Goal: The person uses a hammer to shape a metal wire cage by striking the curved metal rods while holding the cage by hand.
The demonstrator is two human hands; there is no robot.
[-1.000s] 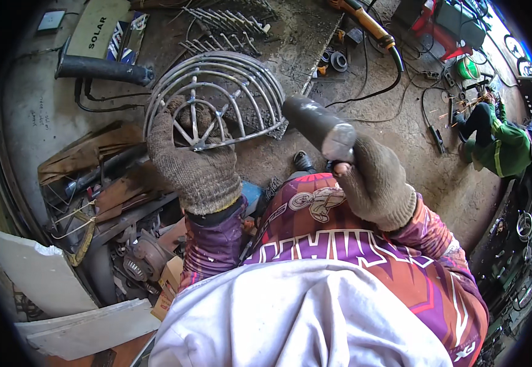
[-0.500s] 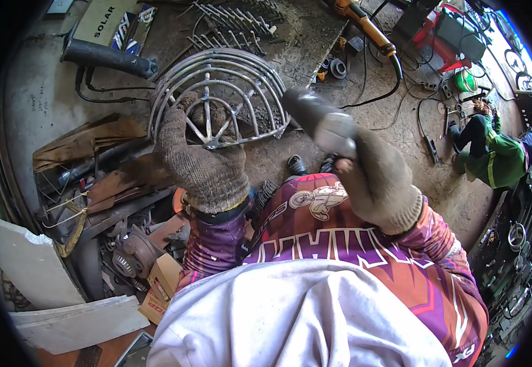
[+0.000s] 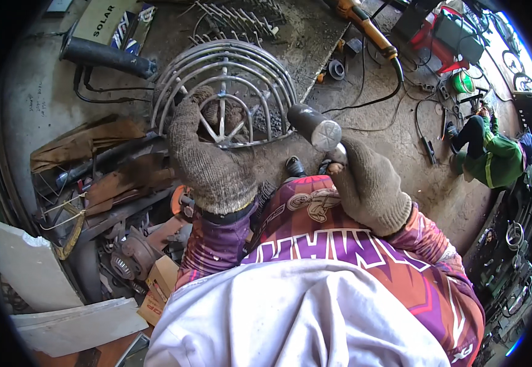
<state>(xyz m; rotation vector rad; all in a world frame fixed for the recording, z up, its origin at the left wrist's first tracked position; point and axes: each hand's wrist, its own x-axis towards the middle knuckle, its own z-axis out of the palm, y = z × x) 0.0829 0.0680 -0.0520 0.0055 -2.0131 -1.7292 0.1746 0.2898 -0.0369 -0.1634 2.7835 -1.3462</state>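
Note:
A round cage (image 3: 224,78) of welded, curved metal bars stands at the edge of the worktop in front of me. My left hand (image 3: 211,168), in a brown knitted glove, grips it at its near left side; some fingers are hidden behind the bars. In my right hand (image 3: 373,186), gloved alike, is a hammer (image 3: 315,127) with a thick, cylindrical steel head. Its head is beside the cage's right rim; whether they touch I cannot tell. Most of the handle is covered by the glove, and one bare fingertip shows.
Behind the cage lie several short metal rods (image 3: 241,23). A dark pipe (image 3: 107,56) lies at the far left, and an orange angle grinder (image 3: 363,24) with its cable at the far right. Scrap metal (image 3: 134,248) piles up at left. A co-worker in green (image 3: 501,153) crouches at right.
The hammer and my right hand have moved slightly down and left, and the blur on the hammer is gone. The cage and my left hand have shifted a little to the right.

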